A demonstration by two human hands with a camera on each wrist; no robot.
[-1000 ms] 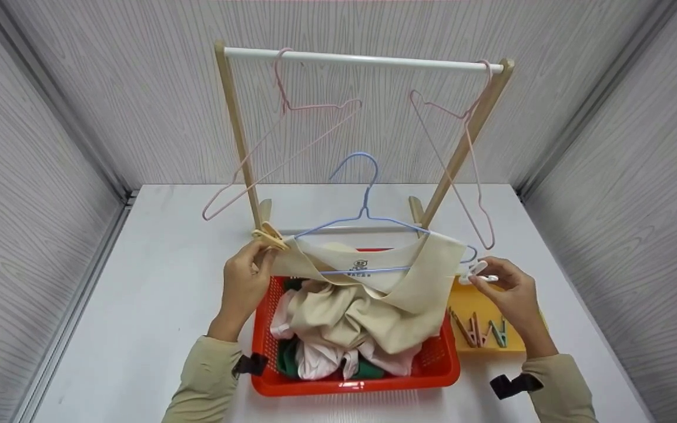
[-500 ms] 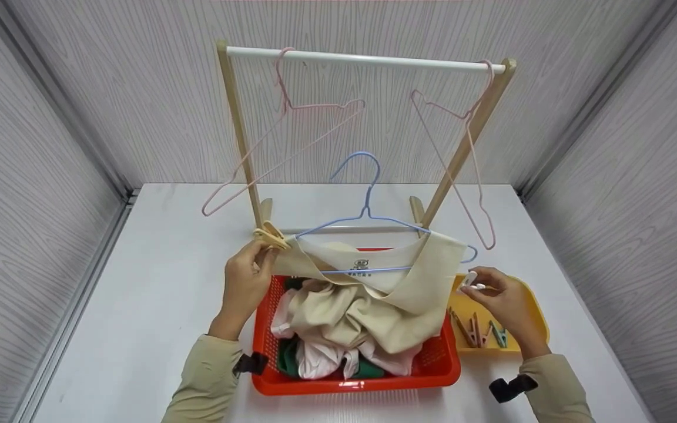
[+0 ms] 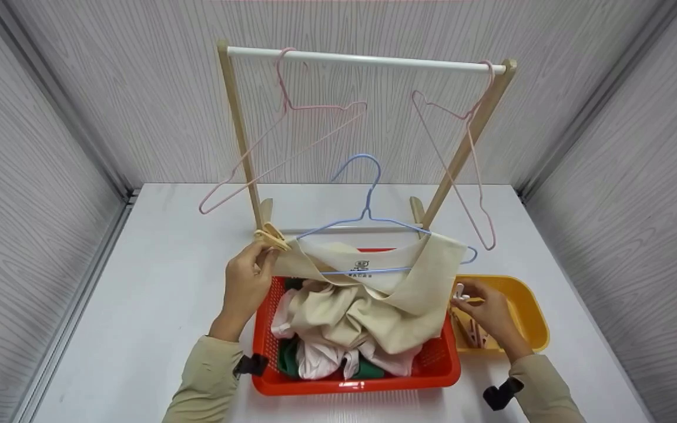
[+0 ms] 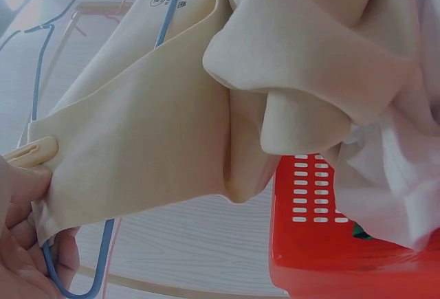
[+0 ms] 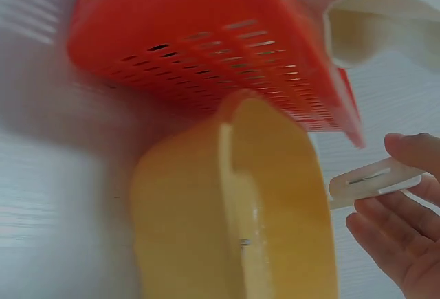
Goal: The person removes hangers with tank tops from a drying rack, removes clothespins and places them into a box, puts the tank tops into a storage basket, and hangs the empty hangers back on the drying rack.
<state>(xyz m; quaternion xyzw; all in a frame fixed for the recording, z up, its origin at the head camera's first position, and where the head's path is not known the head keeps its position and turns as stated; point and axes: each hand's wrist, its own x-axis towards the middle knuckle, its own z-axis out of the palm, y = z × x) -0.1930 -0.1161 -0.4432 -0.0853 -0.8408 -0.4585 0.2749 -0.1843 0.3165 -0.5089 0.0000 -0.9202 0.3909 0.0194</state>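
Observation:
A beige sleeveless top (image 3: pixel 338 323) with a printed neck label hangs on a blue wire hanger (image 3: pixel 368 212), its lower part bunched over the red basket. My left hand (image 3: pixel 245 288) grips the left shoulder strap; in the left wrist view, the thumb presses the cloth and the hanger's looped end (image 4: pixel 103 258) pokes out below. A pale yellow clothespin (image 3: pixel 272 238) sits at that strap, right by the thumb. My right hand (image 3: pixel 488 311) pinches a white clothespin (image 5: pixel 375 177) above the yellow tray's near-left side. The hanger's right end shows past the right strap.
The red basket (image 3: pixel 350 386) holds white and green cloth. Beside it, the yellow tray (image 3: pixel 531 311) contains pink and brownish clothespins (image 3: pixel 476 336), partly behind the right hand. Behind stands a wooden rack with a white rod (image 3: pixel 374 59), carrying two pink hangers.
The right hand has moved left and down with the white clothespin, from beside the hanger's right end to over the tray. The left hand stays at the strap.

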